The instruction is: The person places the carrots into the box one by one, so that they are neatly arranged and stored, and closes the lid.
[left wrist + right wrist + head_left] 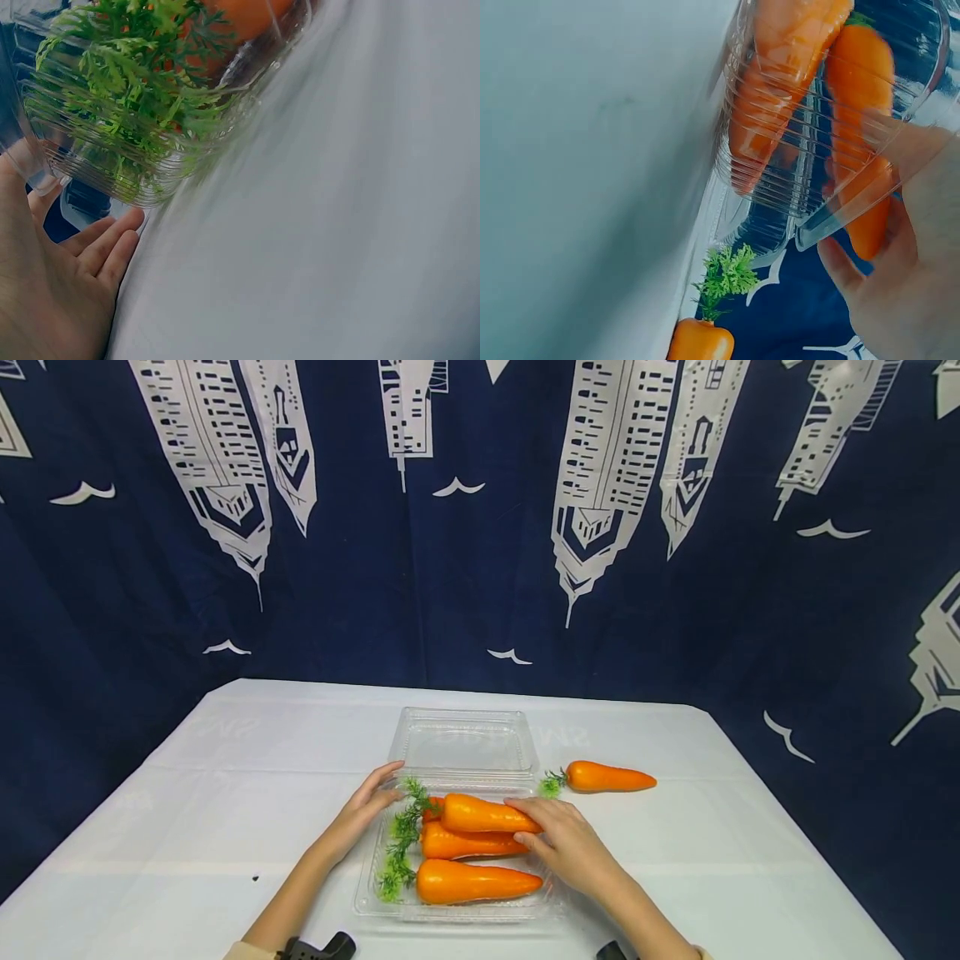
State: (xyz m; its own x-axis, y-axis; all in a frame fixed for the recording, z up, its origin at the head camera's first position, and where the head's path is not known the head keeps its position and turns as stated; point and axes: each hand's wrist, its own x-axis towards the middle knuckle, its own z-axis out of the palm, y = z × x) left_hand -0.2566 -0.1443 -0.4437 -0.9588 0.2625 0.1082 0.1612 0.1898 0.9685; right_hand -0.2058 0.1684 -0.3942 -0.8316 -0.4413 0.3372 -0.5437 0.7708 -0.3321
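Note:
Several orange carrots with green tops lie in a clear plastic container (pixel 517 910), whose hinged lid (pixel 465 742) is laid back. My right hand (pixel 566 843) grips the tip end of the upper carrot (pixel 480 814), over the container's right side. In the right wrist view, that carrot (pixel 861 67) passes between thumb and fingers. Below it lie a middle carrot (pixel 468 842) and a front carrot (pixel 476 882). My left hand (pixel 360 814) is at the container's left back corner with fingers extended, beside the leafy tops (pixel 127 97); whether it touches the wall is hard to tell.
Another carrot (pixel 611 777) lies on the white tablecloth (pixel 247 810) right of the lid, its leaves toward the container. A small dark speck (pixel 255 878) is on the cloth at left. A navy patterned curtain (pixel 450 568) hangs behind the table.

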